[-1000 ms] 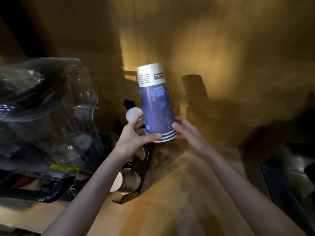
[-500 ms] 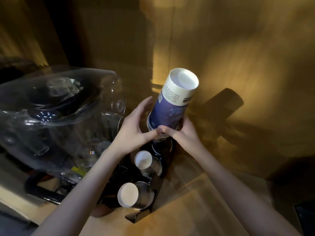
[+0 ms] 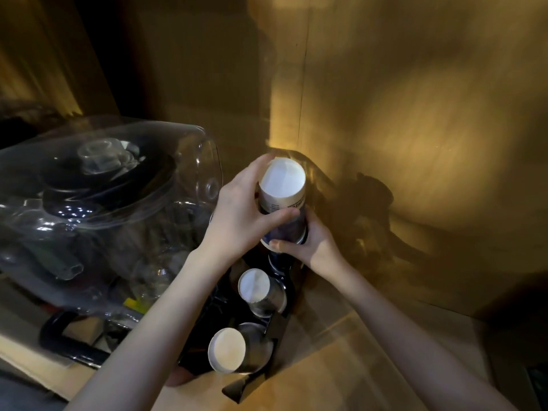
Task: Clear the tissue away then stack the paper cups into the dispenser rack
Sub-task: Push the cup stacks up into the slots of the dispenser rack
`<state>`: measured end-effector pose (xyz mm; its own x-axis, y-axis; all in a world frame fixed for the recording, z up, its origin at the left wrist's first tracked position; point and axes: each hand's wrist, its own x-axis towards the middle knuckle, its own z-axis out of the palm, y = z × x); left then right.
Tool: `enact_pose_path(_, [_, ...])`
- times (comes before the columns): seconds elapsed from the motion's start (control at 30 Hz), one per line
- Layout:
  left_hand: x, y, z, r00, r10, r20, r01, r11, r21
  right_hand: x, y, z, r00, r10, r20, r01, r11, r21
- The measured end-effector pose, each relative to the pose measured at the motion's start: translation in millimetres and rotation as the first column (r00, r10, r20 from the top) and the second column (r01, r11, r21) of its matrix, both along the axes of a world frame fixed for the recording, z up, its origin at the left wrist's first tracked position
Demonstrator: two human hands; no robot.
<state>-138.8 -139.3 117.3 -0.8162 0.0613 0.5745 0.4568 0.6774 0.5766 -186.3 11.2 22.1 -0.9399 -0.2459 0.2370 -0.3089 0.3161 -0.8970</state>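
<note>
- A stack of dark blue paper cups with white bases (image 3: 282, 200), held upside down, sits at the far end of a black dispenser rack (image 3: 275, 327) that stands on a light wooden table (image 3: 341, 366) near a wood-panelled wall (image 3: 415, 114).
- The left hand (image 3: 243, 215) wraps the upper part of the stack, its fingers (image 3: 278, 216) clamped across the white band near the top.
- The right hand (image 3: 314, 241) grips the lower, wider end of the stack from the right side, fingers closed on it with the thumb across the rim.
- Two further cup stacks lie in the rack nearer the camera, each showing a round white base: a middle one (image 3: 255, 287) and a nearest one (image 3: 228, 350).
- A large clear plastic dome (image 3: 118, 185) covers a dark appliance just left of the rack; what is under it is blurred.
- The hands cast a dark shadow (image 3: 370, 209) on the wall to the right.
</note>
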Motion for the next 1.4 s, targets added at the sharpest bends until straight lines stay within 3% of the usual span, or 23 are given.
enact_pose_path(0.13, [-3.4,0.5,-10.7,0.998,-0.028,0.050,0.026,0.999,0.033,3.6,-1.3,3.8,0.999,0.005,-0.033,-0.006,1.000,-0.021])
enact_pose_path(0.33, [-14.3,1.1,-28.6,0.991,-0.001,0.132,-0.004,0.999,0.037,10.7,1.5,7.4,0.980,-0.145,-0.136,0.142,0.989,-0.028])
enact_pose_path(0.47, [-22.5,0.9,-43.0,0.981,0.008,0.195,-0.017,0.999,0.045,8.2,2.9,4.3,0.966,-0.156,-0.208,0.168,0.985,0.041])
enact_pose_path(0.87, [-40.5,1.1,-77.3,0.919,-0.017,0.393,0.003,0.999,0.038,-4.5,12.6,-19.0,0.985,-0.107,-0.135,0.142,0.947,0.288])
enact_pose_path(1.4, [-38.2,4.5,-80.6,0.891,-0.009,0.454,0.015,1.000,-0.011,-1.1,15.4,-6.9,0.995,-0.059,-0.082,0.089,0.898,0.430])
